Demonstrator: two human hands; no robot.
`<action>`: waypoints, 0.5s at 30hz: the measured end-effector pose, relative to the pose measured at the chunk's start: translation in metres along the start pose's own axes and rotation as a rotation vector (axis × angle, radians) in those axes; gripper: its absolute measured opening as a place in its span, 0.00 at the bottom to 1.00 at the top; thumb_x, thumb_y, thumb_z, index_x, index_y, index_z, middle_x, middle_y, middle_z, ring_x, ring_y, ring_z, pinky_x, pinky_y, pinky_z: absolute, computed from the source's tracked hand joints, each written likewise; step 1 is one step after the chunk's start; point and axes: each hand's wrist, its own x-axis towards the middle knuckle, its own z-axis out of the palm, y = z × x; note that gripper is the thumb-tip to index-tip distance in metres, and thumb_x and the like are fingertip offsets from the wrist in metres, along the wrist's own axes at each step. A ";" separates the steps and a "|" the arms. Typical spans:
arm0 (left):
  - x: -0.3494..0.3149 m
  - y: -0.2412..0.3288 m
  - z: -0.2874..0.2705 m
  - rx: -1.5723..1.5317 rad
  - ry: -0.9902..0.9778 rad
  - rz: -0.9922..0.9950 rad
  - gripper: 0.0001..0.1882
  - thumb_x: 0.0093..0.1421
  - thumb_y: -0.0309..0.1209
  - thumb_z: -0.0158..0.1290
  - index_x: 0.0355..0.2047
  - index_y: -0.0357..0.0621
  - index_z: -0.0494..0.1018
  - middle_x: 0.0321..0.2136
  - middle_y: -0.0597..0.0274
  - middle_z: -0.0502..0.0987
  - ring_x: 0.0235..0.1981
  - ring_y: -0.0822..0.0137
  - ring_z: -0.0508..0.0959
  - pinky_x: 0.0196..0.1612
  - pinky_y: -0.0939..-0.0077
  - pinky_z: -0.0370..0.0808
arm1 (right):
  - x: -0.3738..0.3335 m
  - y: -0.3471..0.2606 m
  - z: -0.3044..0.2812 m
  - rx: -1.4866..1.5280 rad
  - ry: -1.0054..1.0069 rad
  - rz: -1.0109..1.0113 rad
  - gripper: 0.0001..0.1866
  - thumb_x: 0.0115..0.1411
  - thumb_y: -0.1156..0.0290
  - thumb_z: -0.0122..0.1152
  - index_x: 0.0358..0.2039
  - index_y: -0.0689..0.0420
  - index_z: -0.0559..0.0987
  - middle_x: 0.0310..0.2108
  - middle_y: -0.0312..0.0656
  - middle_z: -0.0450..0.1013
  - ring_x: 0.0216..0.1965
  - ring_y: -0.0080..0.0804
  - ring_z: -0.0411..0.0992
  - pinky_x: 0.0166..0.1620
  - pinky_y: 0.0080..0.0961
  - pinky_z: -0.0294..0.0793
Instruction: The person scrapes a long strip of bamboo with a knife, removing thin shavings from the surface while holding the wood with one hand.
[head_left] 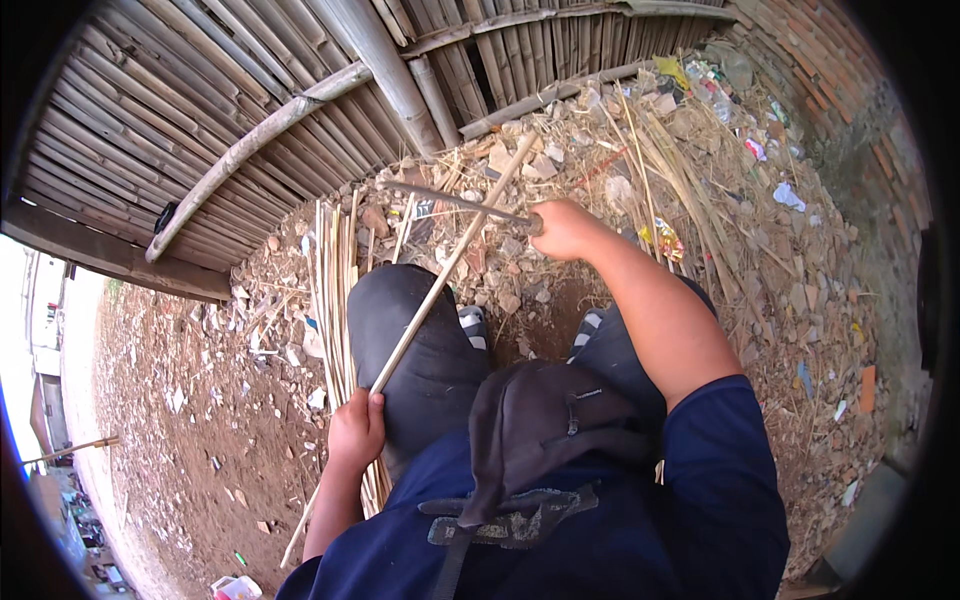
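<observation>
Left hand (356,432) grips a long pale bamboo strip (452,262); right hand (565,229) clenches a dark metal blade (455,201) across it, seemingly mid-shaving; steady strokes needed.

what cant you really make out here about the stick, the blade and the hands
- Head view: the near end of the bamboo stick is hidden inside the left hand.
- The handle of the blade is covered by the right hand.
- Whether the blade bites into the stick where they cross is too small to tell.
- The feet are mostly hidden by the knees.
</observation>
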 end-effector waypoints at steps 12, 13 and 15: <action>0.012 0.004 -0.011 -0.039 -0.048 0.011 0.21 0.70 0.42 0.48 0.25 0.39 0.66 0.17 0.41 0.73 0.23 0.36 0.75 0.27 0.46 0.69 | -0.002 0.008 -0.005 0.011 0.051 0.067 0.11 0.54 0.64 0.64 0.36 0.54 0.84 0.31 0.48 0.80 0.36 0.45 0.80 0.42 0.41 0.79; 0.012 0.005 -0.011 -0.033 -0.033 0.026 0.21 0.70 0.42 0.49 0.25 0.39 0.66 0.16 0.41 0.72 0.22 0.36 0.75 0.26 0.46 0.68 | 0.000 0.016 -0.003 0.008 0.061 0.069 0.11 0.54 0.64 0.64 0.36 0.54 0.84 0.31 0.48 0.80 0.36 0.45 0.80 0.42 0.41 0.79; 0.009 -0.002 -0.010 -0.034 -0.031 0.017 0.22 0.70 0.42 0.49 0.25 0.39 0.65 0.16 0.42 0.72 0.21 0.37 0.75 0.25 0.47 0.68 | -0.013 -0.020 -0.005 0.071 -0.058 0.075 0.09 0.54 0.65 0.64 0.35 0.54 0.84 0.29 0.48 0.79 0.36 0.45 0.80 0.42 0.41 0.78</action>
